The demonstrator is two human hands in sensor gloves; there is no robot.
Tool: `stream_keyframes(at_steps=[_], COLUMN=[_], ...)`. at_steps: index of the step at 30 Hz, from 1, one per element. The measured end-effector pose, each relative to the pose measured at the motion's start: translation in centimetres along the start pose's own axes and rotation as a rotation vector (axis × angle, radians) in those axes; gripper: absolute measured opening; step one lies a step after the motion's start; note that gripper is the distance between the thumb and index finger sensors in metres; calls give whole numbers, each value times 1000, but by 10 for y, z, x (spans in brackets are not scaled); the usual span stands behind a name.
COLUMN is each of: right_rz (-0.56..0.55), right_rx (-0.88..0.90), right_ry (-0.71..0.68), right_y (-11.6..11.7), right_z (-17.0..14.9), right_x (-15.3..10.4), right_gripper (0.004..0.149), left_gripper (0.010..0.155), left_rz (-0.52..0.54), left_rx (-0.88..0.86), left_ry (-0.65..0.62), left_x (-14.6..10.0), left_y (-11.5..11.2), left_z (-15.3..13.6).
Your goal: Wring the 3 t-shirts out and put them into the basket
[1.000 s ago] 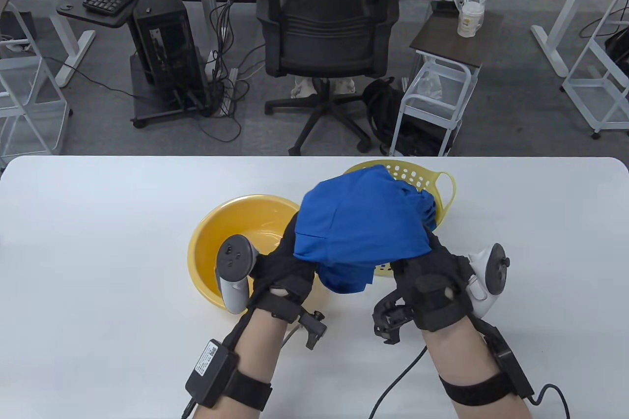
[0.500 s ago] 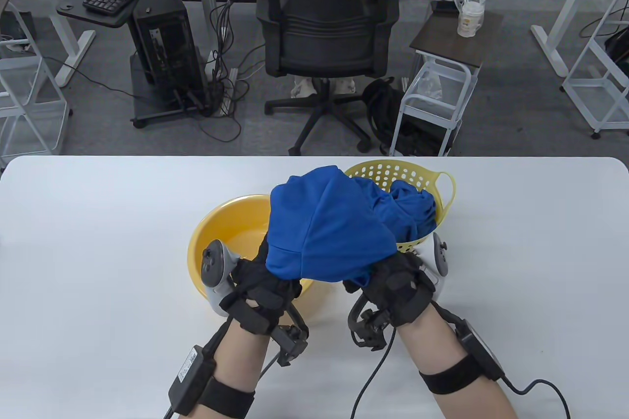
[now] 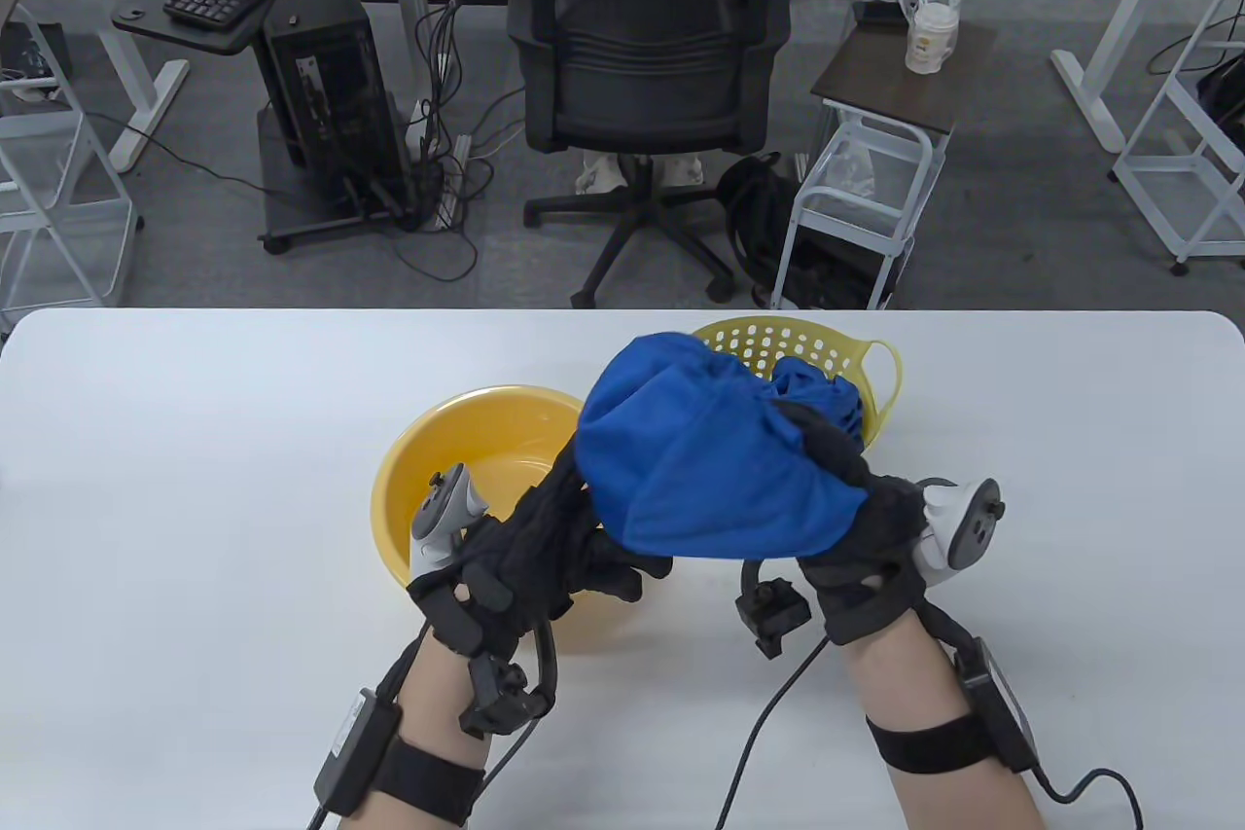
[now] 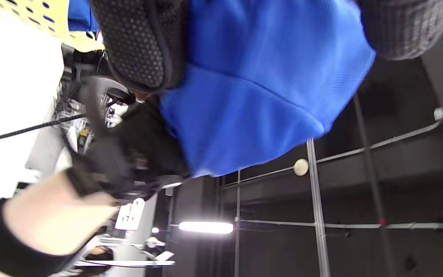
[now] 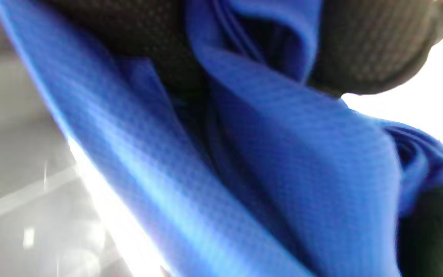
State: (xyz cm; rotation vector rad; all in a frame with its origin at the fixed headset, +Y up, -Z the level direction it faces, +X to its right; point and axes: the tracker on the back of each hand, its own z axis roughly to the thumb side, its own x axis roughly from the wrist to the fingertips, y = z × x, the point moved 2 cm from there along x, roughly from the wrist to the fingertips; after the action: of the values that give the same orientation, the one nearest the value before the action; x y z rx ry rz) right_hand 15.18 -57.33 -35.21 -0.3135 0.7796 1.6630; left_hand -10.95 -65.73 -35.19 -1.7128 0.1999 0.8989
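Observation:
A bunched blue t-shirt [image 3: 710,470] hangs in the air between both hands, in front of the yellow perforated basket [image 3: 880,363]. My left hand [image 3: 584,528] grips its left end, fingers [image 4: 140,42] pressed into the cloth [image 4: 252,96]. My right hand [image 3: 846,489] grips the right end, with its fingers [image 5: 375,46] curled over the top and folds of the shirt [image 5: 283,173] bunched between them. More blue cloth [image 3: 827,397] lies inside the basket. How many shirts it holds I cannot tell.
A yellow bowl [image 3: 428,441] stands on the white table [image 3: 195,480] just left of the basket, partly under my left hand. Cables [image 3: 768,752] trail from both wrists across the near table. An office chair [image 3: 647,61] stands beyond the far edge.
The shirt bundle has swung back right from over the bowl and looks tighter. My right hand has rolled so its fingers lie over the top; my left hand has turned under the left end.

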Motion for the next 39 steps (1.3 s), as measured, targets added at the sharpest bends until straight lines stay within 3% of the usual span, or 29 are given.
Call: stream_keyframes(at_steps=[3,6,9,12,14,16,21,24,27,28,29,32,36,39], right_rz=[252,341,275,191,49,-17,46,135,149,142,135,165,90,90], right_rx=[-171,-199,-138,9,137,261,292,236,156,148,162,176,144,126], right_ry=[-45,-44,-27,65,214,379,618,697,695,693,696,697,740,806], right_y=[26,38,35,25,16,13,0,-3,0,0,0,0,-3,-3], right_z=[5,6,4,-6,-24,-40,-61,-64,-65,-67,-68,-68,-69,-74], right_x=[1,0,-1,-2,-6,-11,-18,-19,-19,-19,-19,-19,-21,-25], right_gripper=[46,47,47,46,43,41,40,40,40,41,41,41,41,41], left_gripper=[107,86,75,61,50,46,33,48,45,48,60,111,113,118], left_rz=[66,129,236,226,198,182,99,192,359,422,442,300,239,250], left_rx=[54,107,144,195,261,317,447,476,726,833,883,945,1074,1318], left_ry=[-14,-29,-106,-142,-165,-154,-67,9,50,32,30,49,54,90], left_x=[-8,-11,-11,-8,-5,-3,-4,-4,-4,-4,-4,2,6,10], left_y=[12,16,11,6,0,-4,-5,-5,-10,-13,-14,-23,-31,-45], left_z=[7,17,25,31,34,34,28,23,26,27,27,23,23,25])
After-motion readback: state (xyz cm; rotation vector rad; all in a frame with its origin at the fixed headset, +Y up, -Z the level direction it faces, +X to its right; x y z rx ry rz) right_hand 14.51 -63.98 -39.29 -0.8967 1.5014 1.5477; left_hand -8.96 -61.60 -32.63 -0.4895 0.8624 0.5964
